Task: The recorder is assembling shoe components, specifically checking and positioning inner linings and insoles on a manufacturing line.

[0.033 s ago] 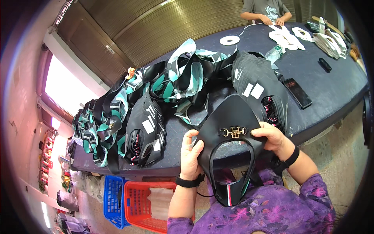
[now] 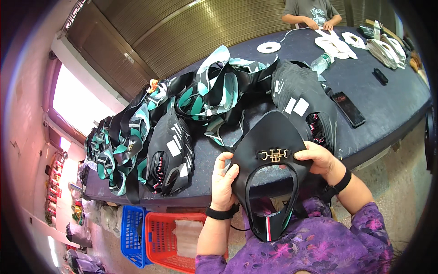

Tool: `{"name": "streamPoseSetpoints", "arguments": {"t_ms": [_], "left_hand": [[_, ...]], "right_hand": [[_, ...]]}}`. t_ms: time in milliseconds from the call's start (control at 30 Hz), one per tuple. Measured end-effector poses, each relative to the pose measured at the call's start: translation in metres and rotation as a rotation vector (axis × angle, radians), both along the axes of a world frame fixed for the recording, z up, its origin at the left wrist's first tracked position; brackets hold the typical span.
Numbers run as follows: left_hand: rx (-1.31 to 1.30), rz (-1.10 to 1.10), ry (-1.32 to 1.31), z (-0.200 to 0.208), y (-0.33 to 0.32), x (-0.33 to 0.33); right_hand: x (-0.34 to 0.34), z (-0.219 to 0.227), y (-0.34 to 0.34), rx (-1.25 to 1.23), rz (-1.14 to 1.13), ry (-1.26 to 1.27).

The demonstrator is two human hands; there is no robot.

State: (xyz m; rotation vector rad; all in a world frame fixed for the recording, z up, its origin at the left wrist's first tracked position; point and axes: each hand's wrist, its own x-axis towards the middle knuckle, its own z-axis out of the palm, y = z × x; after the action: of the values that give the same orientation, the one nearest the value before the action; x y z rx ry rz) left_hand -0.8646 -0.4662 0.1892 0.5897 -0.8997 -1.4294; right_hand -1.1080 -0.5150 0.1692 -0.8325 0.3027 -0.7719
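Observation:
A black shoe upper (image 2: 269, 132) is spread between my two hands, above the table's near edge. It carries a gold metal ornament (image 2: 275, 155) across its front, and a red-and-white stripe (image 2: 268, 227) marks its back end, low over my lap. My left hand (image 2: 222, 182) pinches the upper's left edge between thumb and fingers. On the opposite edge, my right hand (image 2: 319, 160) grips with its thumb on top, beside the ornament; its other fingers are mostly behind the material. Beyond it lies a stack of black uppers (image 2: 299, 86) with white labels.
More black and teal uppers (image 2: 216, 86) pile across the dark table (image 2: 388, 109), with another labelled stack (image 2: 169, 150) at left. A phone (image 2: 348, 108), bottle (image 2: 321, 63) and tape roll (image 2: 268, 47) lie farther right. A red basket (image 2: 155, 237) and blue basket (image 2: 132, 233) stand below. Across sits a co-worker (image 2: 312, 13).

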Motion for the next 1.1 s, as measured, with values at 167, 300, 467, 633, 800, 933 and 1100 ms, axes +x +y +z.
{"name": "streamPoseSetpoints", "arguments": {"t_ms": [167,300,467,633,800,933,1100], "left_hand": [[0.036,-0.024,0.005,-0.002,-0.004,0.002],[0.038,-0.007,0.011,0.002,0.0,0.003],[0.038,-0.303,-0.204,0.021,-0.022,0.017],[0.114,-0.374,-0.588,0.045,-0.034,0.02],[0.012,-0.433,-0.597,0.058,-0.033,0.005],[-0.017,-0.429,-0.614,0.065,-0.029,0.002],[0.005,-0.598,-0.62,0.051,-0.028,0.027]], "right_hand": [[0.0,0.012,-0.003,-0.046,0.012,0.125],[0.001,0.011,0.002,0.021,0.055,0.0],[-0.001,-0.002,-0.005,0.186,0.114,-0.147],[0.003,0.024,-0.003,0.008,0.172,0.015],[0.0,0.049,-0.022,-0.232,0.292,0.058],[-0.005,0.049,-0.032,-0.17,0.223,0.096],[0.004,0.045,-0.02,-0.147,0.179,0.108]]}}
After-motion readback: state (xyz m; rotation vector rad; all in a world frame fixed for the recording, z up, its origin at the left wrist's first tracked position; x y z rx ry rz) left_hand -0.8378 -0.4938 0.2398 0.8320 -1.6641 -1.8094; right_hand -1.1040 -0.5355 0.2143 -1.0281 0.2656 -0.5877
